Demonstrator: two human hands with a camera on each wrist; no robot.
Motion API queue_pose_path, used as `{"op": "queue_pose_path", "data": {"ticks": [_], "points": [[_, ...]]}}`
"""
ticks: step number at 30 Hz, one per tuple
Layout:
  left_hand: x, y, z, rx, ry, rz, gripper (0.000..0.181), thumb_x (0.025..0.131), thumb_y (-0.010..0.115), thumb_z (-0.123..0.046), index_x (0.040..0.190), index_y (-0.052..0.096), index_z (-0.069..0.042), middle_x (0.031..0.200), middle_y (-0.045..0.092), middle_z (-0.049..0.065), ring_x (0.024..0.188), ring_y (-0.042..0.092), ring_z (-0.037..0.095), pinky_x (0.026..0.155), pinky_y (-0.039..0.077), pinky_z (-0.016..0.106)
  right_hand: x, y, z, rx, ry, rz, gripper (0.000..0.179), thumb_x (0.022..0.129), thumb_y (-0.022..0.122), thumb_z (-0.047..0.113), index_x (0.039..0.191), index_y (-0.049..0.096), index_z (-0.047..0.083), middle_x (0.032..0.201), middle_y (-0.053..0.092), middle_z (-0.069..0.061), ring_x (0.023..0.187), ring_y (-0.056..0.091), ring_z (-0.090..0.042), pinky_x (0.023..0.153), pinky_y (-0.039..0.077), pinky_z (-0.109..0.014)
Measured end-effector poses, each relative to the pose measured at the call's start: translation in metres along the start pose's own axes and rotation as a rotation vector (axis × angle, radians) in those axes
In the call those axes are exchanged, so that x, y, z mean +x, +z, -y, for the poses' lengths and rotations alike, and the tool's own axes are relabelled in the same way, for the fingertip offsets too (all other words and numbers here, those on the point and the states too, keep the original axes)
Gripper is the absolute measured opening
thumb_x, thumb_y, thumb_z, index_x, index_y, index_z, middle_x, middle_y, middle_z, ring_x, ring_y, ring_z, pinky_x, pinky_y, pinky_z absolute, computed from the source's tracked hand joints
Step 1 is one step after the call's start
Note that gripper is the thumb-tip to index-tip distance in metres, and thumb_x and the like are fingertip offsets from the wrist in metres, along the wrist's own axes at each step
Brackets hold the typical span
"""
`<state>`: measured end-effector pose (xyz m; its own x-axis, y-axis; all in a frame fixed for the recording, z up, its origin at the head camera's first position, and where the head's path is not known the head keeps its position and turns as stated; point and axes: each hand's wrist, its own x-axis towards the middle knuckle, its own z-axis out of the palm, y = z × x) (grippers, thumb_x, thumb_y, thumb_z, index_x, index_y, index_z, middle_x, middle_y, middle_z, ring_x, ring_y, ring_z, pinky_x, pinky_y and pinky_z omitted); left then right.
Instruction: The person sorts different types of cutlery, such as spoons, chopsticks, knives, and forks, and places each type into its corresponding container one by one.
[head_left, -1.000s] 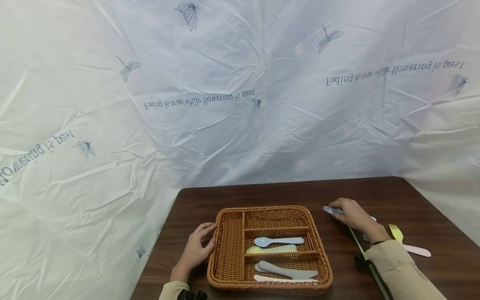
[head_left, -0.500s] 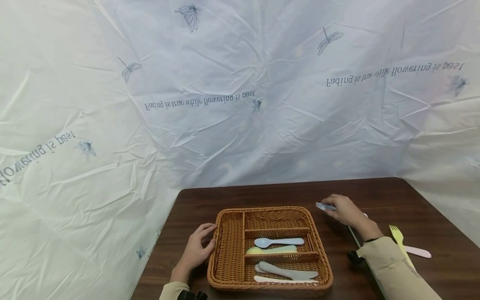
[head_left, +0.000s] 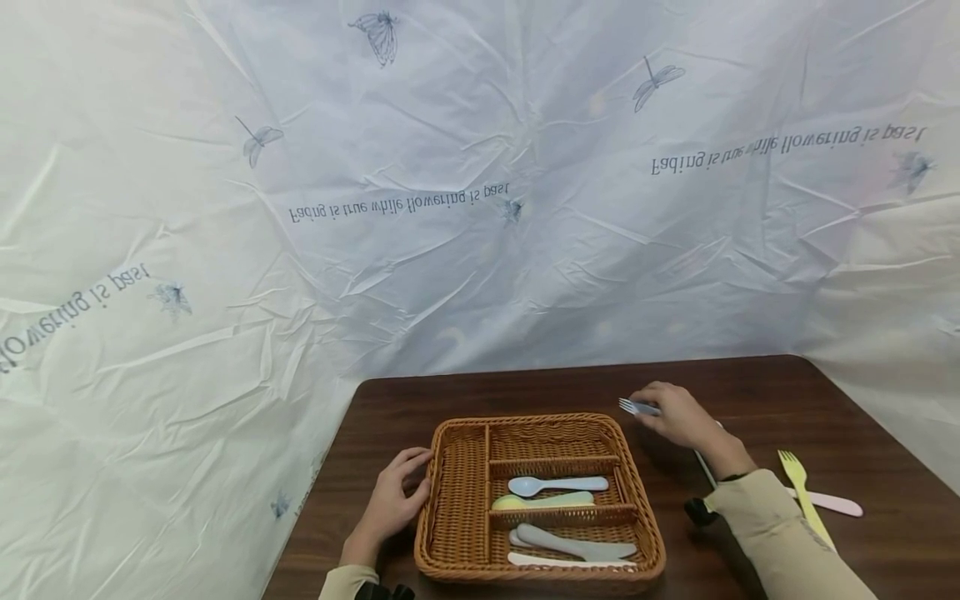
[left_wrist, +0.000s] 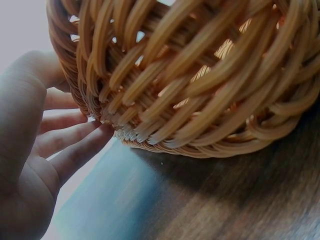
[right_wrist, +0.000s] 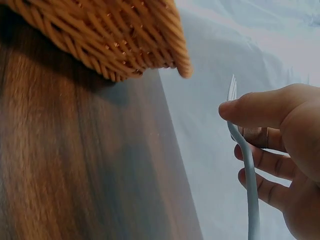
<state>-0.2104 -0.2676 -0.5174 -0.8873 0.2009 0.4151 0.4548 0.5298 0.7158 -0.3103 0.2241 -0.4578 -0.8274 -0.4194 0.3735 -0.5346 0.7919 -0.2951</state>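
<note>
A brown wicker basket (head_left: 450, 575) with several compartments sits on the dark wooden table. My left hand (head_left: 392, 493) rests against the basket's left side, and its fairly straight fingers (left_wrist: 75, 132) touch the weave. Up and to the right of the basket, my right hand (head_left: 678, 414) pinches a pale blue-grey fork (right_wrist: 250, 175) between thumb and fingers. The fork's tines point left, toward the basket, and it is held off the table. In the basket's middle compartment lie a pale blue spoon (head_left: 558, 484) and a yellow-and-green spoon (head_left: 512, 502). Several light knives (head_left: 577, 543) lie in the front one.
Right of the basket, a yellow fork (head_left: 798, 479) lies across a pink handle (head_left: 838, 503). Another light handle is partly hidden beneath the right forearm. A pale sheet with printed words (head_left: 480, 292) hangs behind the table (head_left: 570, 383).
My right hand has moved left and slightly away with the fork, closer to the basket, uncovering more of the yellow fork. The left hand and basket have stayed in place.
</note>
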Motion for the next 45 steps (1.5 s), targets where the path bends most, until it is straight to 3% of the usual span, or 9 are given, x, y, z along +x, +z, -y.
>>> {"op": "queue_pose_path", "data": {"ticks": [21,45], "points": [[-0.001,-0.001,-0.002,-0.01,-0.035,0.007,0.041,0.091,0.062,-0.002,0.132,0.06,-0.005,0.131,0.054,0.003,0.12,0.057,0.024,0.085,0.057,0.024,0.013,-0.006,0.025,0.08,-0.031,0.003,0.03,0.088,0.071,0.014,0.117,0.07,0.004,0.112,0.063,-0.015,0.091,0.063,-0.027,0.065,0.053,-0.036],[0.0,0.0,-0.002,-0.014,-0.027,0.004,0.041,0.091,0.063,-0.002,0.132,0.061,-0.006,0.131,0.054,0.004,0.12,0.057,0.025,0.085,0.057,0.023,0.032,-0.002,0.073,0.088,-0.156,0.026,0.029,0.089,0.071,0.016,0.117,0.07,0.009,0.114,0.063,-0.012,0.095,0.062,-0.025,0.07,0.055,-0.035]]}}
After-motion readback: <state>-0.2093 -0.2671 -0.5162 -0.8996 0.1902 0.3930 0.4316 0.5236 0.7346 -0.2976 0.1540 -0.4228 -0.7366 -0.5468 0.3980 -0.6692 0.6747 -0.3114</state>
